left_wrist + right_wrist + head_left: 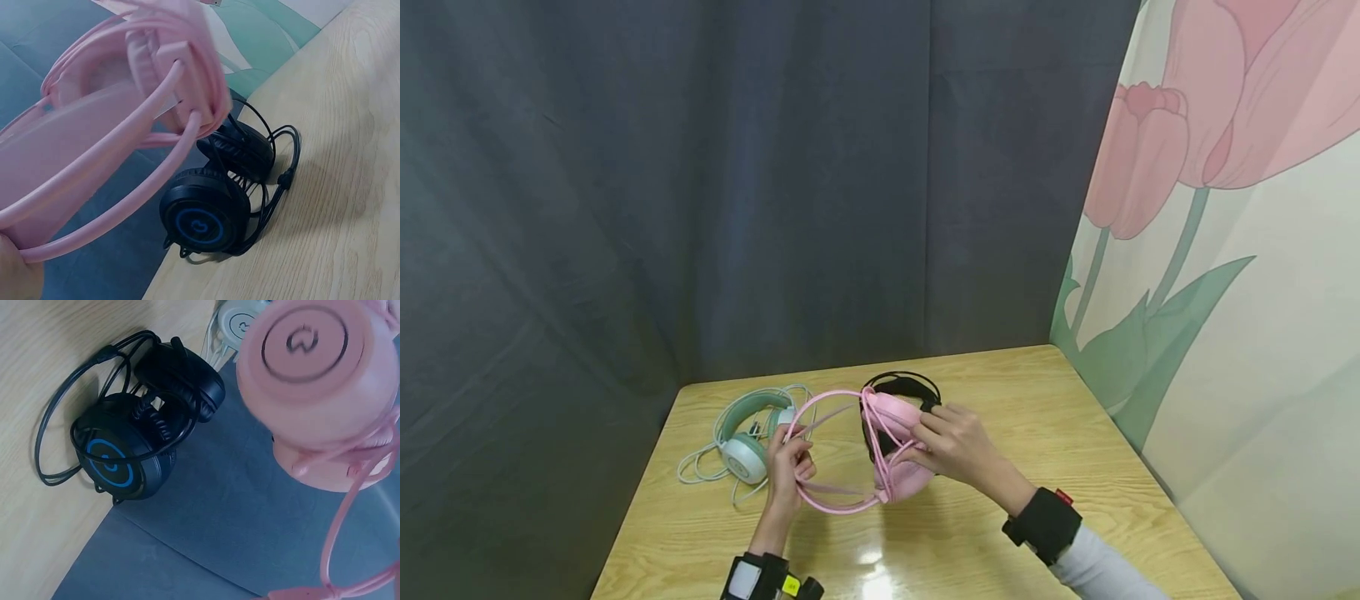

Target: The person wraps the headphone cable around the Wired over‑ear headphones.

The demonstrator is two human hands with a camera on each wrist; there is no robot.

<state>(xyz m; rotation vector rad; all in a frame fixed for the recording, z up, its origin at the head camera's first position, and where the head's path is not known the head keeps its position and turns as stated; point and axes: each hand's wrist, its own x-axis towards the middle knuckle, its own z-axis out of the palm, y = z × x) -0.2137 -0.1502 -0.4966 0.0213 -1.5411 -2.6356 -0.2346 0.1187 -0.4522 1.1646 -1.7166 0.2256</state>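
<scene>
Pink headphones (892,410) are held above the bench (1037,417): left grip (791,467) closed round the headband (69,140), right grip (953,442) curled at the ear cups (312,394) and cord (303,593). Likely light, springy, smooth; best held by the band.

The left hand (792,467) and right hand (955,443) are bare. Low in the head view, left of the middle, a black band (762,568) goes round one wrist, with a pale square patch (745,580), a yellow bit (791,585) and a black knob (811,589). At lower right, a thick black cuff (1043,527) has a tiny red tag (1064,497), next to a light gray sleeve (1101,568).
</scene>
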